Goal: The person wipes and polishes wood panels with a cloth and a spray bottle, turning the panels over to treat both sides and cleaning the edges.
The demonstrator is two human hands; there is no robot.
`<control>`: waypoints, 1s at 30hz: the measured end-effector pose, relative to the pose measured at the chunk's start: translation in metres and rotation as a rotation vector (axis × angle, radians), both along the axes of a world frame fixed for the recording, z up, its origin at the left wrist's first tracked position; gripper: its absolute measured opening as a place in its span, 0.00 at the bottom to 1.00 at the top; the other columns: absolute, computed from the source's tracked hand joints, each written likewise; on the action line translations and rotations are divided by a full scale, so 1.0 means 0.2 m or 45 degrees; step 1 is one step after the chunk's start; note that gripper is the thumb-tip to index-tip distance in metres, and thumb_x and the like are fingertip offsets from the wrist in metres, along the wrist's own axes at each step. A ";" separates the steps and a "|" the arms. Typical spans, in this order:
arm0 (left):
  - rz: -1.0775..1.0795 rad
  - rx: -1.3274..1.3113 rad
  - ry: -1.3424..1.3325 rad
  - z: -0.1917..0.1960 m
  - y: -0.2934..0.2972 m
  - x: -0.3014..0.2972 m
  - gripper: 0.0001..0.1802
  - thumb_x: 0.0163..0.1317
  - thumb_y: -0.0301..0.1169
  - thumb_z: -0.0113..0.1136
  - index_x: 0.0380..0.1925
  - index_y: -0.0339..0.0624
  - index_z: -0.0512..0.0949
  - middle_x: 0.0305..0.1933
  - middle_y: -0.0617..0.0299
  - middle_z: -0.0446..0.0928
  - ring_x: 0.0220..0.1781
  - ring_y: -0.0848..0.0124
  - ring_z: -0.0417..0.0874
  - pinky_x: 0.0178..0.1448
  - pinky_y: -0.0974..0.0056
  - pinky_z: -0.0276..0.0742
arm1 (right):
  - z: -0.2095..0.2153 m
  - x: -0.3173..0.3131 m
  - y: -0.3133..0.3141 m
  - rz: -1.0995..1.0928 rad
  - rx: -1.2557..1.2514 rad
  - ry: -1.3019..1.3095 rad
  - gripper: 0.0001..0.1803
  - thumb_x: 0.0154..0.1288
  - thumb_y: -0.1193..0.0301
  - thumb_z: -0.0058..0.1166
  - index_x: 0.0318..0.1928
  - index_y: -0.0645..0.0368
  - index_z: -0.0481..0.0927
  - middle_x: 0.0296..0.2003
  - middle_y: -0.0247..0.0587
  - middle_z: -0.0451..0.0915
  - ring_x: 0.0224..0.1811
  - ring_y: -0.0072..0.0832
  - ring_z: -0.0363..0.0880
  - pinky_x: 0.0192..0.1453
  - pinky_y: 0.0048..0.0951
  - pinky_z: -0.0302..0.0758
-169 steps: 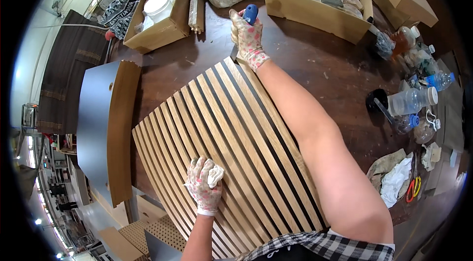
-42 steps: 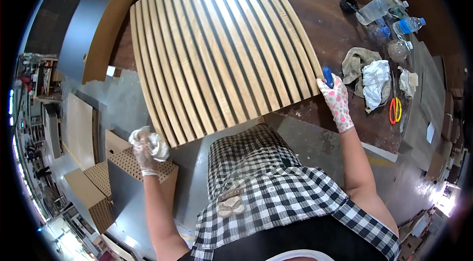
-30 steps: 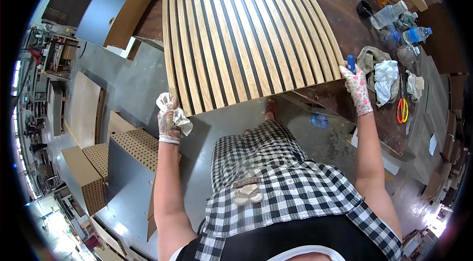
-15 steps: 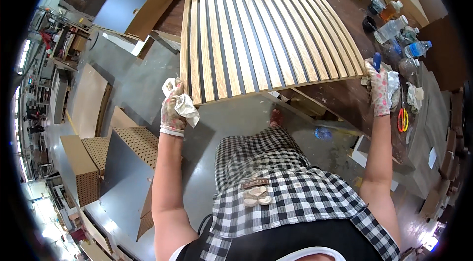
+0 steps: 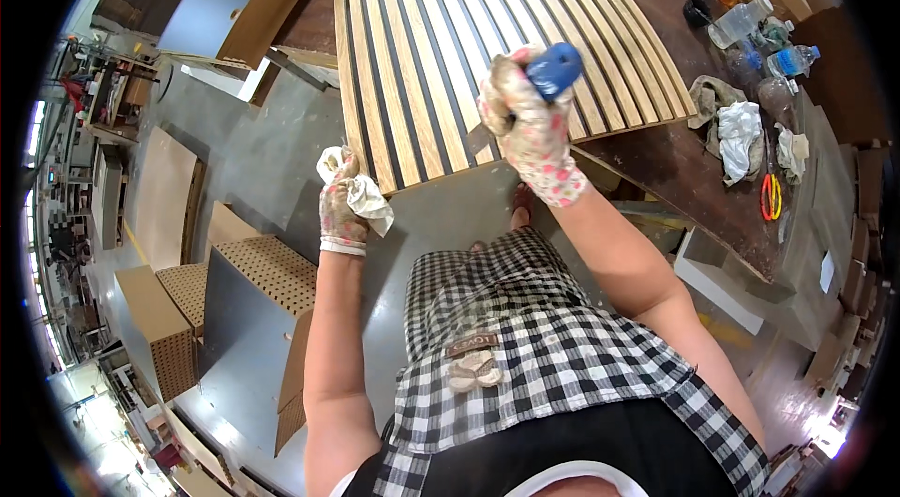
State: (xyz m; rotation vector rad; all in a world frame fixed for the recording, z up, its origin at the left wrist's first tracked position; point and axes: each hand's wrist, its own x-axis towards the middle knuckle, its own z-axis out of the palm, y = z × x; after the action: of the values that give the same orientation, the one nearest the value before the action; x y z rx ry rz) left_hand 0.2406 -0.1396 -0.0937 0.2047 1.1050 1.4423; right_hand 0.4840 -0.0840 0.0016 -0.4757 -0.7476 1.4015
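Observation:
A slatted wood panel (image 5: 427, 75), light slats over dark grooves, rests on the brown table with its near edge jutting out. My gloved left hand (image 5: 343, 211) is closed around a crumpled white cloth (image 5: 370, 203), at the panel's near left corner. In my gloved right hand (image 5: 532, 127) is a scraper with a thick blue handle (image 5: 555, 71). Its flat blade (image 5: 480, 140) points down at the panel's near edge; whether it touches cannot be seen. Both gloves are pale with pink spots and dirty.
Several plastic bottles (image 5: 741, 23) stand at the table's right. Rags (image 5: 741, 141) and orange-handled scissors (image 5: 771, 197) lie nearer on the brown table (image 5: 656, 183). A large dark board (image 5: 225, 0) is at the far left; perforated panels (image 5: 267, 272) are on the floor at left.
My right hand has left the panel's near right corner and moved left with the scraper to the middle of the near edge. The left hand stays by its corner.

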 end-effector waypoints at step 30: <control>-0.036 -0.017 -0.549 -0.14 -0.13 0.06 0.11 0.62 0.32 0.52 0.41 0.38 0.72 0.38 0.57 0.78 0.37 0.63 0.81 0.43 0.57 0.81 | -0.01 -0.08 -0.21 0.079 -0.264 -0.043 0.05 0.63 0.71 0.51 0.31 0.51 0.68 0.15 0.29 0.62 0.11 0.16 0.55 0.13 0.18 0.52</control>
State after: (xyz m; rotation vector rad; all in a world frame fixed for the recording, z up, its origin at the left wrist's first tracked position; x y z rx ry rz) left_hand 0.2536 -0.1649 -0.1216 -0.0986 0.7552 1.3713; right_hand 0.4681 -0.1256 -0.0002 -0.6436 -0.6513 1.5405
